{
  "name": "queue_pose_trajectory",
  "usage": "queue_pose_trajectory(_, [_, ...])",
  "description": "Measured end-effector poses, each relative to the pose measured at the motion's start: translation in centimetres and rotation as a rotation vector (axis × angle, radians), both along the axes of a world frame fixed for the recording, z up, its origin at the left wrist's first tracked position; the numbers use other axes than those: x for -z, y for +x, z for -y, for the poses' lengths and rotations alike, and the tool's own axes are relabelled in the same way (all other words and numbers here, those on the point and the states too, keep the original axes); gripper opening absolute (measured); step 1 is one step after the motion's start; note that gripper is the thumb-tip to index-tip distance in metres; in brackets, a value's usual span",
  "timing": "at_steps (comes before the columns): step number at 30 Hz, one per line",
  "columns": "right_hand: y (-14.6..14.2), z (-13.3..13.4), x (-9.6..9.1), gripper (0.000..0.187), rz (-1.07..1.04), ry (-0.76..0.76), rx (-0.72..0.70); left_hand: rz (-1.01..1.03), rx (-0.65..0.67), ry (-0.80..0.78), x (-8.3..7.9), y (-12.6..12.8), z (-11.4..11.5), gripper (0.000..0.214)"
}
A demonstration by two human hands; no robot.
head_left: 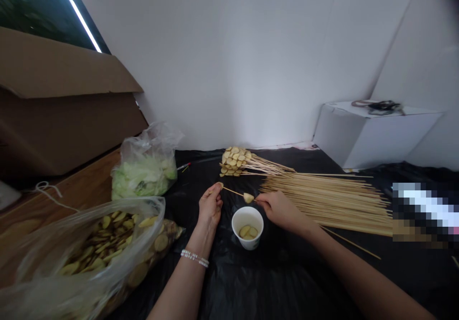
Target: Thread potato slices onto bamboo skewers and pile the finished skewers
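A thin wooden skewer [233, 192] stretches between my two hands, above and behind a white paper cup [247, 246]. My left hand [211, 207], with a beaded bracelet on the wrist, pinches a potato slice [221, 185] at the skewer's left end. Close to its right end sits another pale potato slice [248, 198]. There my right hand [276, 208] is closed on the skewer with thumb and fingers. Inside the cup lie a few potato slices [248, 232].
Loose skewers [333, 198] lie in a wide pile at right. Behind, skewers loaded with slices [234, 161] are stacked. At left are a bag of sliced potatoes [107, 238], a bag of pale green vegetable [143, 174] and a cardboard box [64, 128]. A white box [373, 133] stands back right.
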State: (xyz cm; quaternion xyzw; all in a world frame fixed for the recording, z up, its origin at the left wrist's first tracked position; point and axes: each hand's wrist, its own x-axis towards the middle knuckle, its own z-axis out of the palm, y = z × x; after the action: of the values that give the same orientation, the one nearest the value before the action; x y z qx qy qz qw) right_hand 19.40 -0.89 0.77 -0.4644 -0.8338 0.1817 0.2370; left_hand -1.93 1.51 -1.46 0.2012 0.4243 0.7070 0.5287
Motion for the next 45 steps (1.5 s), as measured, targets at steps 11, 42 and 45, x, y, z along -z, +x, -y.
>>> queue_pose_trajectory(11, [0.1, -0.4, 0.2, 0.026, -0.112, -0.008, -0.014, 0.200, 0.160, -0.071, -0.6, 0.2, 0.1, 0.006])
queue_pose_trajectory(42, [0.3, -0.3, 0.2, 0.027, -0.057, -0.005, -0.023, 0.277, 0.123, -0.105, -0.5, 0.1, 0.0, 0.004])
queue_pose_trajectory(45, [0.4, -0.3, 0.2, 0.027, -0.053, -0.005, -0.026, 0.268, 0.119, -0.111, -0.6, 0.1, 0.0, 0.005])
